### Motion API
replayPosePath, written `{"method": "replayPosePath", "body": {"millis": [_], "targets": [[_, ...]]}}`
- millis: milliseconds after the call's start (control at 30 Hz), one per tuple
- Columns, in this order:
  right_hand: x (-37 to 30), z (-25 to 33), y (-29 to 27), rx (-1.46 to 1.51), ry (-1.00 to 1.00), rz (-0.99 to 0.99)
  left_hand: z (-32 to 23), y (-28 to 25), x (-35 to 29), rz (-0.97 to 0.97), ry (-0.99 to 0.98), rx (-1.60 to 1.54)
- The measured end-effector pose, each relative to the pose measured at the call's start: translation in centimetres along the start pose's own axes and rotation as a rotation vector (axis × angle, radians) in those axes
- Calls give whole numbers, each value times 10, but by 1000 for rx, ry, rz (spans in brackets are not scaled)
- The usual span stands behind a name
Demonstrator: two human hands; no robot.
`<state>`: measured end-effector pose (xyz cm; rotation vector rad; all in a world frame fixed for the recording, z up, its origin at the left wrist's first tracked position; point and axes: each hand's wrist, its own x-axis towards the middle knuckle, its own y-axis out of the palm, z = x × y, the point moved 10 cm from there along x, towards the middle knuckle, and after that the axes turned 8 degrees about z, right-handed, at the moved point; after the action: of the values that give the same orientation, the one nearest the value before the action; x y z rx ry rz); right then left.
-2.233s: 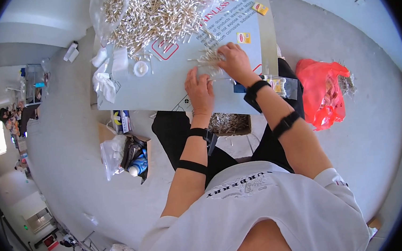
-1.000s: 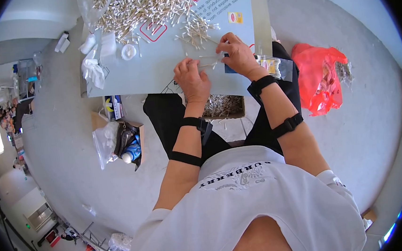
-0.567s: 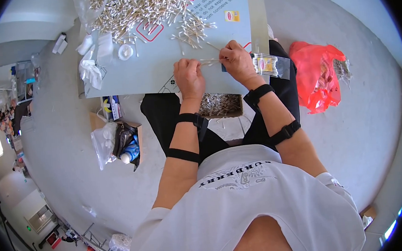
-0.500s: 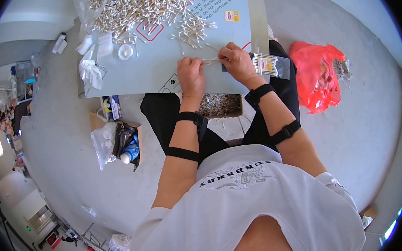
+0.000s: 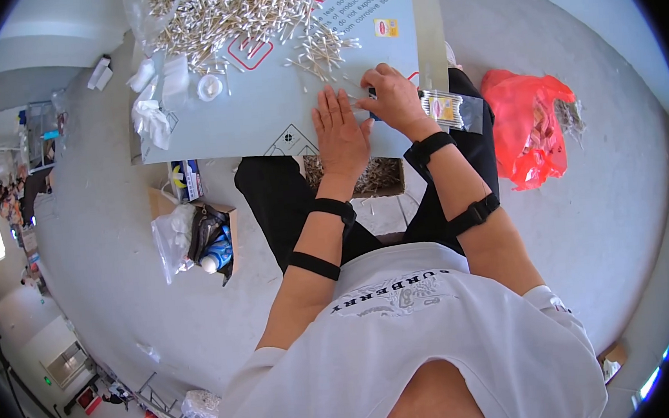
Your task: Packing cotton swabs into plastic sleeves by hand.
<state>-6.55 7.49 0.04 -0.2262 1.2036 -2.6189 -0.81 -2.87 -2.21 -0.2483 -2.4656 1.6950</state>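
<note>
My left hand (image 5: 338,130) lies flat on the table sheet (image 5: 249,125), fingers stretched out and slightly apart. Just to its right, my right hand (image 5: 393,101) is curled with the fingertips pinched together, close to the left fingertips. Pale thin ends like cotton swabs show between the two hands, but what the right fingers grip is mostly hidden. A small dark object (image 5: 373,104) shows under the right fingers. Right of that hand lies a clear packet of cotton swabs (image 5: 444,108) with a yellow card. A loose heap of cotton swabs (image 5: 241,16) spreads beyond my hands.
Yellow cards (image 5: 385,27) lie on the table's right part. A round white container (image 5: 209,87) and a crumpled white glove (image 5: 151,123) sit at the left. Below the table edge is a box of swabs (image 5: 379,178). A red plastic bag (image 5: 528,127) stands on the floor right.
My left hand has opened from a pinch and flattened onto the table, shifting right. The swabs stretched between both hands are now largely covered. My right hand stays nearly in place, still curled.
</note>
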Motion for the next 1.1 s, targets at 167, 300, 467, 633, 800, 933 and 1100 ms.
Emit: {"method": "replayPosePath", "body": {"millis": [167, 300, 467, 633, 800, 933, 1100], "targets": [[12, -7, 11, -21, -64, -8, -1, 5, 4, 50, 12, -3], [17, 5, 17, -52, -103, -8, 27, -13, 8, -143, 10, -94], [12, 5, 10, 19, 20, -100, 74, -56, 39, -298, -351, -81], [38, 27, 11, -38, 71, -184, 95, -51, 71, -191, -449, -32], [70, 14, 36, -251, 158, -92, 94, -47, 81, -199, -377, -1], [86, -6, 29, -84, 269, -14, 114, -55, 85, -226, -445, -12], [86, -51, 22, 381, 353, 148, 139, -64, 86, -244, -570, -176]]}}
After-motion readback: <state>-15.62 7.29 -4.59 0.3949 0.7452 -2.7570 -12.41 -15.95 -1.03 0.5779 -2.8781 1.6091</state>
